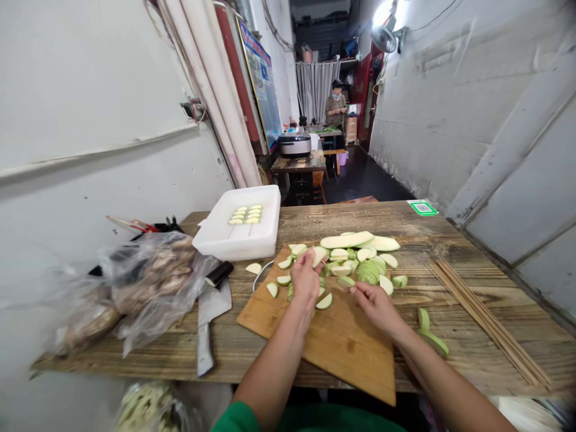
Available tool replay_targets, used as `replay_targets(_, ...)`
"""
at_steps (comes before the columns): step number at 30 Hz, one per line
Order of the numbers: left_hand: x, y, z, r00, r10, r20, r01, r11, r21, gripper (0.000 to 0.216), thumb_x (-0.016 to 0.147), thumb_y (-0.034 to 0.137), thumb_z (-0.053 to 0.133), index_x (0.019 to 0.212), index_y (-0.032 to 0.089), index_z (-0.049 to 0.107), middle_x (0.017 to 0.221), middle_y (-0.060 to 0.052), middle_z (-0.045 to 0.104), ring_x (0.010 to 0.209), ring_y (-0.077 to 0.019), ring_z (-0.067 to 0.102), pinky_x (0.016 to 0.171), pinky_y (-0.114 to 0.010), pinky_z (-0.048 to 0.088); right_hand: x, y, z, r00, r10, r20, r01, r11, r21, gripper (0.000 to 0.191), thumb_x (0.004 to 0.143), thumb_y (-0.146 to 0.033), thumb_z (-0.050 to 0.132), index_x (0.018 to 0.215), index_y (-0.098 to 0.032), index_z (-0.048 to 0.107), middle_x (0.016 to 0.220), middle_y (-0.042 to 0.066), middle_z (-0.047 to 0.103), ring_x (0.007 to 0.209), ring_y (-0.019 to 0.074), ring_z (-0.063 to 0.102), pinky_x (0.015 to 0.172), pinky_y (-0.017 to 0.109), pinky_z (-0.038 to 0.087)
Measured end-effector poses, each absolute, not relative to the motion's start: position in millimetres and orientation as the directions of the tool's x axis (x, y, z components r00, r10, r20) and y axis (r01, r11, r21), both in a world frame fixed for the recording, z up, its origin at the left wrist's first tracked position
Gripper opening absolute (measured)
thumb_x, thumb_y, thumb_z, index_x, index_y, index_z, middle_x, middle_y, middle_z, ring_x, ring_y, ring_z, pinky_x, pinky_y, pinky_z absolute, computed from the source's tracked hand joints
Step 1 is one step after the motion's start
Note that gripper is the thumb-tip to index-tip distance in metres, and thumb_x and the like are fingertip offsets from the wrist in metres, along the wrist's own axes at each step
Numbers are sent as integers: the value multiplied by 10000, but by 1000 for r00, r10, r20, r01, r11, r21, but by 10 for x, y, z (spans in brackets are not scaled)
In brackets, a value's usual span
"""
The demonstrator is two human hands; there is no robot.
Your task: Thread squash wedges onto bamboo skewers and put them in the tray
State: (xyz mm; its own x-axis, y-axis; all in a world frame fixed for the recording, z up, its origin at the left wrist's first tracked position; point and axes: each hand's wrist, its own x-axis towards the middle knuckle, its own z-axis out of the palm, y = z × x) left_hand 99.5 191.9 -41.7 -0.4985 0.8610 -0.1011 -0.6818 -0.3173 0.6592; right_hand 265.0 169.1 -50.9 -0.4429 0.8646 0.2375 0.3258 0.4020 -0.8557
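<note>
My left hand [306, 279] pinches a pale half-round zucchini slice [320, 255] above the wooden cutting board [346, 354]. A thin stick tip seems to show beside that slice, but it is too small to be sure. Closed fingers of my right hand [372, 305] are on another zucchini slice [345, 281], a little to the right and lower. Around both hands lies a heap of cut zucchini slices [368, 272] with green rind. Behind the heap rest long zucchini halves [347, 240].
A white plastic box [234, 245] at the back left bears slices on skewers. Left of the board lie a cleaver [211, 318] and bagged food [157, 276]. Bamboo skewers [488, 321] lie at the right. A person [336, 108] stands far back near a table.
</note>
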Motion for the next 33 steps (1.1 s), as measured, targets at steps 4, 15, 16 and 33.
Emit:
replay_targets(4,997,1925,-427,-506,855,-111,-676,-313,667,166,636,234,724,712,127,623,771,-26,629,772,-127,606,812,-372,488,2651,1690,-526,-455,851,263,356,445,-822,329,864,-314,386,727,-134,625,573,-1,556,552,133,501,513,215,371)
replay_targets(15,1004,1925,-398,-584,801,-132,-618,-333,712,198,624,264,725,704,114,624,738,-20,612,743,-125,583,791,-395,505,2659,1588,-631,-392,744,542,682,630,-371,288,899,-227,396,898,-159,676,809,71,698,666,158,636,609,222,438)
replay_targets(16,1003,1924,-397,-582,802,-137,-623,-331,709,193,626,260,725,702,114,624,741,-21,613,746,-124,583,795,-393,505,2659,1582,-633,-393,734,555,696,631,-343,286,901,-224,399,896,-155,677,786,69,695,647,155,632,599,221,435)
replay_targets(33,1060,1916,-388,-626,770,-125,-605,-378,701,157,663,238,700,759,133,634,803,-31,624,793,-138,593,799,-382,505,2554,1526,-615,-346,775,529,730,577,-368,285,890,-233,408,896,-160,683,771,82,703,638,185,644,620,269,468)
